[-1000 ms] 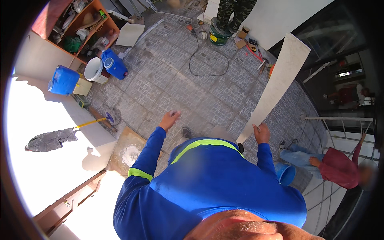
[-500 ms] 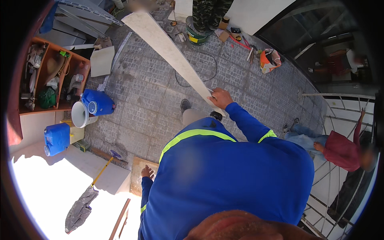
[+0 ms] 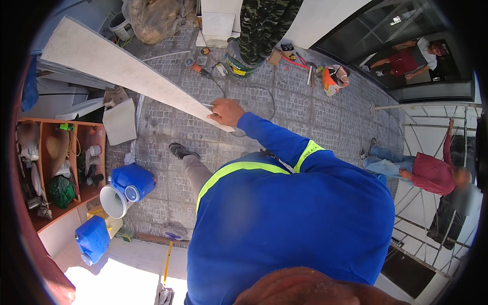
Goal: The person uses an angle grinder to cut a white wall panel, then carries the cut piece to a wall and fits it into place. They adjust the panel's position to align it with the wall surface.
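A long pale board [image 3: 137,66] with a stone-like mottled face slants up to the far left, its near end by my right hand [image 3: 227,112]. My right hand is closed around the edge of that end, and a thin light-coloured stick or tool shows by its fingers, too small to name. My right arm [image 3: 269,134] reaches forward in a blue sleeve with a yellow-green band. My left hand is not in view; my body hides that side. My left shoe [image 3: 182,151] stands on the paved floor beneath the board.
Blue jerrycans [image 3: 133,180] and a white bucket [image 3: 114,201] stand left, near an orange shelf unit [image 3: 84,195]. A power tool [image 3: 195,67] with a cord lies ahead. Someone in camouflage trousers [image 3: 264,30] stands beyond; a person in red [image 3: 432,173] is by metal scaffolding [image 3: 414,223].
The board has swung left, carried by my right hand, which moved left and up in the view. My left hand has gone out of view. My left foot has stepped out to the left.
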`<state>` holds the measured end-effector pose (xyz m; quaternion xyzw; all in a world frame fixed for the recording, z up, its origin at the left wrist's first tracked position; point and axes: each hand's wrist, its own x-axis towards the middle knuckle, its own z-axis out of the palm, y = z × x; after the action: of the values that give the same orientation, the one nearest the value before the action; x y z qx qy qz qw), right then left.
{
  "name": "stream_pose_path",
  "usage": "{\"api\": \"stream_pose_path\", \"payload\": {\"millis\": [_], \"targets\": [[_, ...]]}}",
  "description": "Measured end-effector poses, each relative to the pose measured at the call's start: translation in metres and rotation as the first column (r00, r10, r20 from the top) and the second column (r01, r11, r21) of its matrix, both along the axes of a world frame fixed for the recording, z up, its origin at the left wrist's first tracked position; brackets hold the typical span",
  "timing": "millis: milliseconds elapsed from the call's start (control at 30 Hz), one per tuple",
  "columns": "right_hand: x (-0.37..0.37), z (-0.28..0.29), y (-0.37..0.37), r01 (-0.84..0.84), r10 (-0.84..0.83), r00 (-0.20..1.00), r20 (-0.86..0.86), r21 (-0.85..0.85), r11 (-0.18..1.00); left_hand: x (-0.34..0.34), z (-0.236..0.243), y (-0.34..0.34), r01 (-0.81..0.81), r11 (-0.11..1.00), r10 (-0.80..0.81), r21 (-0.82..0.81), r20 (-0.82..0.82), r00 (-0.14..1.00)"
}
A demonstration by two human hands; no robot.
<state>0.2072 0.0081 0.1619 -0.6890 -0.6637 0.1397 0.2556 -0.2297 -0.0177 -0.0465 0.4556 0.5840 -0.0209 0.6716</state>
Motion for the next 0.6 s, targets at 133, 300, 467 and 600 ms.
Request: {"api": "stream_pose_path", "payload": {"millis": [133,300,467,600], "targets": [[-0.001,0.002,0.090,0.109,-0.109,0.993,0.051,0.000,0.994,-0.095,-0.027,0.073,0.051,0.997,-0.052,-0.050,-0.033,0.998],[0.005,0.042,0.175,0.301,-0.303,0.951,0.067,0.036,0.953,-0.216,0.010,0.266,-0.352,0.929,0.324,-0.118,-0.208,0.923],[0.025,0.073,0.234,0.452,-0.468,0.884,0.015,0.229,0.862,-0.226,0.051,0.487,-0.600,0.796,0.600,0.086,-0.253,0.759],[0.048,0.085,0.306,0.454,-0.472,0.882,-0.016,0.299,0.839,-0.148,0.047,0.585,-0.500,0.832,0.524,0.241,-0.046,0.850]]}}
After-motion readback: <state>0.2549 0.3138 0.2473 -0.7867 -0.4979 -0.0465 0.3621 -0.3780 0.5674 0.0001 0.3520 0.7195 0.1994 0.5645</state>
